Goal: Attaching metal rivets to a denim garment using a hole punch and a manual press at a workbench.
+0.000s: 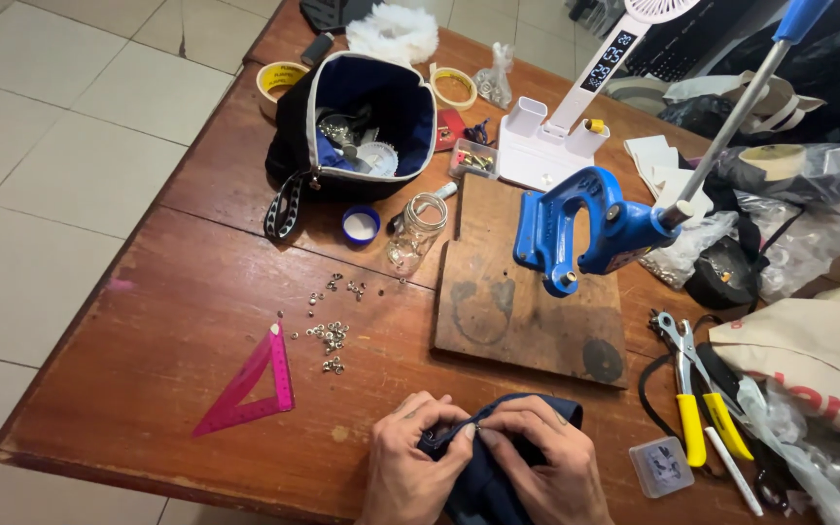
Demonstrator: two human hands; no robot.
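now both hands, left hand (410,462) and right hand (546,467), pinch-grip crumpled navy fabric (483,481).

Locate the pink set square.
Head view, left side of the wooden table: pink set square lies flat, just left of the left hand, below the scattered metal eyelets.

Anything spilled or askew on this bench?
Yes: small metal eyelets lie scattered loose on the wooden table, beside the pink set square. The glass jar lies tipped on its side, its blue lid off. Both hands, left and right, pinch dark blue fabric.
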